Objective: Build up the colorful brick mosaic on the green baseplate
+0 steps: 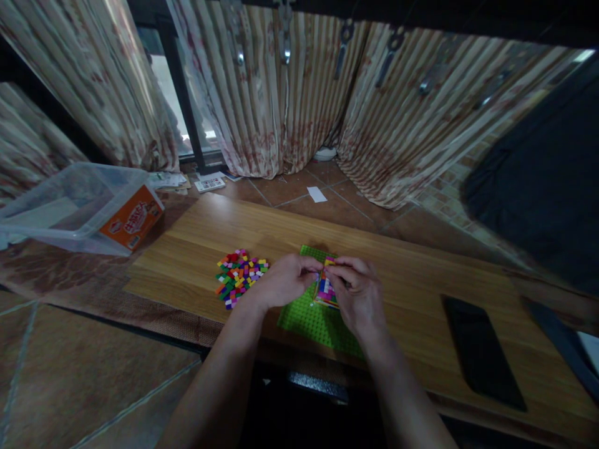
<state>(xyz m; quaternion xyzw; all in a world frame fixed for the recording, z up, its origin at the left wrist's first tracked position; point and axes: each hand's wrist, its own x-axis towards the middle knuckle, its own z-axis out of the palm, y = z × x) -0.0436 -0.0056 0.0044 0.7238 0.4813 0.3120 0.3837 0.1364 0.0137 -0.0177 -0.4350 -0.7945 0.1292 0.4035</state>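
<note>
A green studded baseplate (309, 321) lies on the wooden board in front of me. On it is a patch of colourful building bricks (326, 290) in pink, white, blue and yellow. My left hand (292, 277) reaches in from the left, fingertips pinched together at the patch's upper left edge. From the other side, my right hand (359, 290) covers part of the patch, its thumb and fingers closed near the left fingertips. Whatever sits between either set of fingers is too small to make out. Left of my left hand lies a pile of loose coloured bricks (238, 274).
A dark phone-like slab (484, 352) lies on the wooden board (412, 299) at the right. At the left stands a clear plastic bin (84, 231) with an orange label. Curtains (290, 100) hang behind, and papers (317, 194) lie on the tiled floor.
</note>
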